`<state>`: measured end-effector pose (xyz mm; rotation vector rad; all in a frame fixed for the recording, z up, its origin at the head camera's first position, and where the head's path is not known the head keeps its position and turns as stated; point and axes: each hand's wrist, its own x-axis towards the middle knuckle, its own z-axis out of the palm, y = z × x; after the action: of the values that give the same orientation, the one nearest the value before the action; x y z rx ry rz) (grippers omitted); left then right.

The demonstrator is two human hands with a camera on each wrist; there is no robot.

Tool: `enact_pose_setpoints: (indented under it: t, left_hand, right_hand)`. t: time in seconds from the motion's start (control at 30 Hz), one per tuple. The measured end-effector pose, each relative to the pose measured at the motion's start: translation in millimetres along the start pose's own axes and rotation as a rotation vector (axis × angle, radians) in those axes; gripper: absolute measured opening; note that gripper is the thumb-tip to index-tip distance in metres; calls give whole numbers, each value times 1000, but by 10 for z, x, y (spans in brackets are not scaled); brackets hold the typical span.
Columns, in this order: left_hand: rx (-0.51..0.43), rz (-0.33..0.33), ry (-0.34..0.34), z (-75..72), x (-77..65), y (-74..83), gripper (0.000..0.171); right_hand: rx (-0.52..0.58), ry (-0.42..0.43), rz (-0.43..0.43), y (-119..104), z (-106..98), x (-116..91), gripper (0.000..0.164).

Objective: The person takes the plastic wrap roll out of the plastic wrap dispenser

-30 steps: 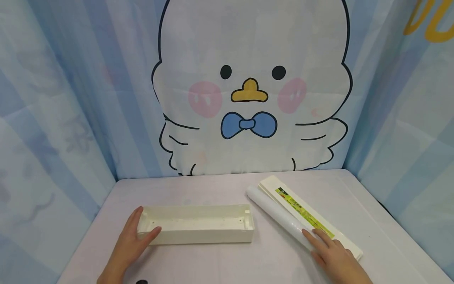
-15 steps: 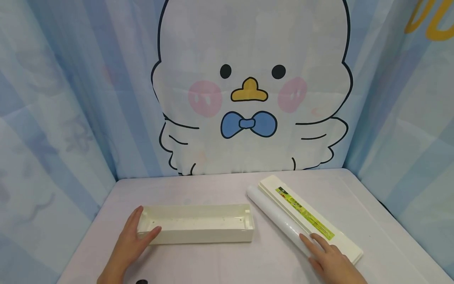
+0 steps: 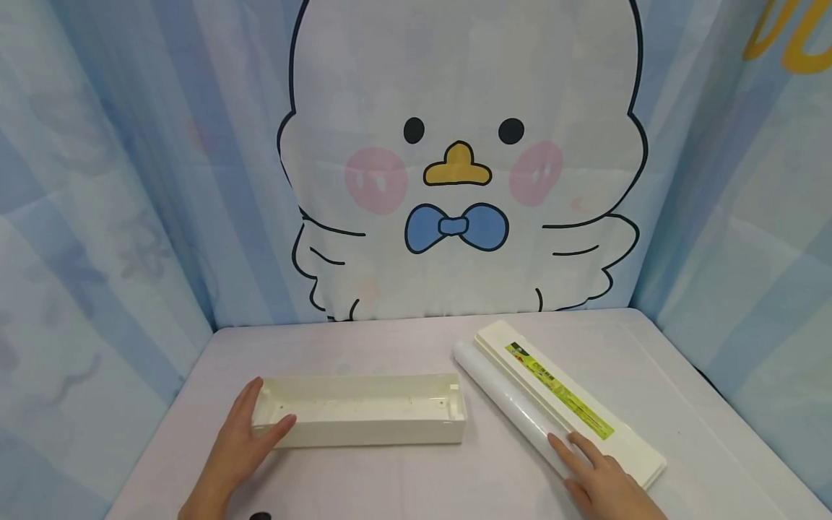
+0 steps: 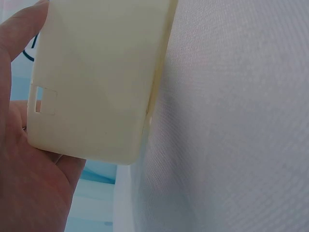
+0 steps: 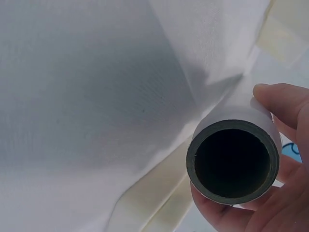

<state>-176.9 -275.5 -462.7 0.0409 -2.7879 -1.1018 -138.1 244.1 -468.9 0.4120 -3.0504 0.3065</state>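
Observation:
My left hand (image 3: 234,444) holds the left end of a long, open cream plastic box (image 3: 377,435), with its thumb on the near side and fingers at the far side. Close up in the left wrist view, the box's end wall (image 4: 96,87) tilts beside the hand. On the right, my right hand (image 3: 607,484) holds the near end of a white plastic-wrap roll (image 3: 503,390). From the right wrist view, thumb and fingers curve around the roll, whose dark hollow cardboard core (image 5: 232,164) faces the camera. Beside the roll lies a long cream lid (image 3: 624,440) with a yellow-green label (image 3: 559,390).
A white-covered table (image 3: 390,484) carries everything. At its back and sides hang blue-and-white curtains (image 3: 117,217), the rear one printed with a cartoon duck. A small black object (image 3: 260,516) shows at the front edge of view.
My right hand has slid slightly left and toward me along the roll, uncovering more of the lid. The left hand and the box keep their place.

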Motion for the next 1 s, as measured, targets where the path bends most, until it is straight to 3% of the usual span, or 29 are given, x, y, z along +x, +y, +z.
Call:
enact_pose_setpoints:
  t: [0.3, 0.53, 1.0]
  left_hand:
    - [-5, 16, 5, -7, -4, -17, 96]
    - [-1, 16, 8, 2, 3, -25, 96]
    - [10, 25, -17, -16, 27, -6, 96]
  right_hand:
    - [-7, 73, -74, -14, 80, -50, 61]
    - [-20, 37, -34, -23, 117, -63, 62]
    - [-42, 95, -102, 20, 122, -111, 63]
